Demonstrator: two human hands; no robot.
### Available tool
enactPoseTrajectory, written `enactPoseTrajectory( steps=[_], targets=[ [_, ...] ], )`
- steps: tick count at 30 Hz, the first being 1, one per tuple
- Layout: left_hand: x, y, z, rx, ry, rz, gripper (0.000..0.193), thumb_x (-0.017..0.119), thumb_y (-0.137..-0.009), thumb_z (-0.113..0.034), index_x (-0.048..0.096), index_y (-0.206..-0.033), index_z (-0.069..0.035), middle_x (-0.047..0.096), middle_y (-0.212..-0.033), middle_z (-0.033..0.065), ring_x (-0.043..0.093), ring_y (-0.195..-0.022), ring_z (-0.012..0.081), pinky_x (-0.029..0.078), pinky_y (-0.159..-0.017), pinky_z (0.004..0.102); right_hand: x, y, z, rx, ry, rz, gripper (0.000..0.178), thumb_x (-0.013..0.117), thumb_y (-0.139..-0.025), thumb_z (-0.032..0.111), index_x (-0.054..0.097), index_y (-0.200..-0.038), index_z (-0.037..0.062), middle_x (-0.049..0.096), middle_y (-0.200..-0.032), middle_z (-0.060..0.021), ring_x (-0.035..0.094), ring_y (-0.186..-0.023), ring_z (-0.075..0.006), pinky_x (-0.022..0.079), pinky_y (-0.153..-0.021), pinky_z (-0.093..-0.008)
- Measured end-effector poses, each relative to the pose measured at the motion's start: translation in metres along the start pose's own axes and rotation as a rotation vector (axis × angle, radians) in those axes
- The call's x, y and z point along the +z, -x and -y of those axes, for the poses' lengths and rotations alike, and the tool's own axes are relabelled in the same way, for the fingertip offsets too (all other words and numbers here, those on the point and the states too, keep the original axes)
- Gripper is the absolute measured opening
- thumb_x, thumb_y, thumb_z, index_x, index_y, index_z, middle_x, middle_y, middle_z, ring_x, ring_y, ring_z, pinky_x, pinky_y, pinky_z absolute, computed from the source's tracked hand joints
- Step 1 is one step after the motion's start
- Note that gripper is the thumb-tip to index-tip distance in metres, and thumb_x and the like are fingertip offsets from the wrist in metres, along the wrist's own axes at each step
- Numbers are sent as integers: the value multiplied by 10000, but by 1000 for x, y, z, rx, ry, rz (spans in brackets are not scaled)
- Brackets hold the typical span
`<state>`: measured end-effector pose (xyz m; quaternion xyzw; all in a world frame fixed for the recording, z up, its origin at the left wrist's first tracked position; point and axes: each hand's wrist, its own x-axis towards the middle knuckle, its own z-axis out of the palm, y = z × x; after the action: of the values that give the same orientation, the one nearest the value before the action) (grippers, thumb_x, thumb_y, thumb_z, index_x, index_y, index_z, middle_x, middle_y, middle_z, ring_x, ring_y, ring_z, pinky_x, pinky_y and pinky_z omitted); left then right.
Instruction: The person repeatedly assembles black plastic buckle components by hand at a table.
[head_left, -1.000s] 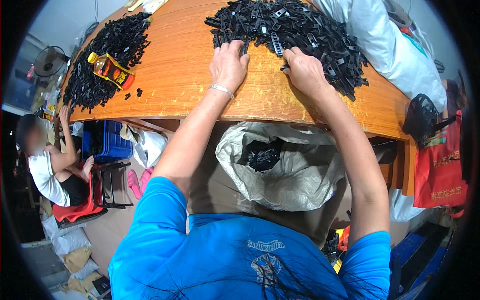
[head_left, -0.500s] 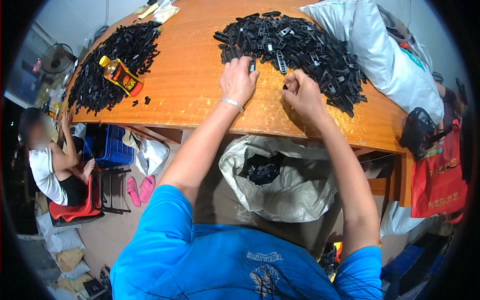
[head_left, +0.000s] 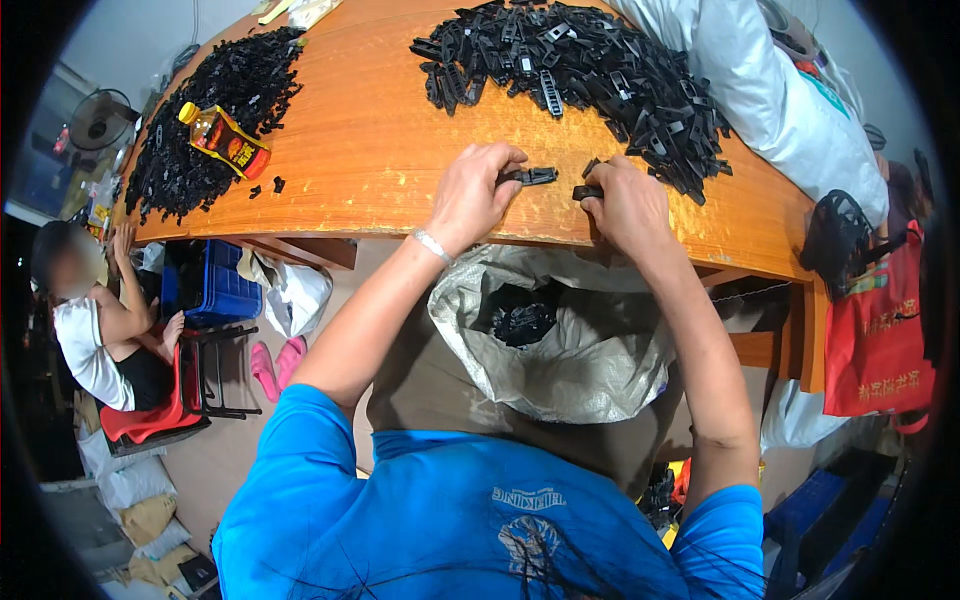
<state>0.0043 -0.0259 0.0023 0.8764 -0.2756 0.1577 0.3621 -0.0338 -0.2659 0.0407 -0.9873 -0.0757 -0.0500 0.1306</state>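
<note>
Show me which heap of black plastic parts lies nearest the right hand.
The right heap of larger black plastic parts, just beyond the right hand; the left heap of smaller black parts lies farther away.

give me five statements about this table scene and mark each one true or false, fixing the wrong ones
1. The left hand holds a black plastic piece. True.
2. The right hand has a dark piece in its fingers. True.
3. The left hand and the right hand are touching. False: there is a gap between them.
4. A yellow-capped bottle is by the left-hand pile of small black parts on the wooden table. True.
5. That pile is the only one on the wooden table. False: a second black pile is farther right, beyond the hands.
</note>
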Motion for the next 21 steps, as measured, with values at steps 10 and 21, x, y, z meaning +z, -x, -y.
enactPoseTrajectory(
  steps=[10,21],
  targets=[
    [1,9,3,-25,-10,-20,182,853,-792,-92,747,-932,-46,656,-942,123,613,-964,355,513,-858,450,26,-13,0,-118,-332,-165,236,858,-823,212,816,-1024,95,688,-997,-98,704,-929,-334,555,-797,-447],
    [4,2,-5,-22,12,15,167,850,-801,-54,744,-925,-23,658,-913,134,661,-932,340,535,-823,422,28,-37,4,-426,-225,-162,233,855,-791,185,778,-968,54,657,-942,-114,687,-859,-358,538,-738,-456]
  ],
)
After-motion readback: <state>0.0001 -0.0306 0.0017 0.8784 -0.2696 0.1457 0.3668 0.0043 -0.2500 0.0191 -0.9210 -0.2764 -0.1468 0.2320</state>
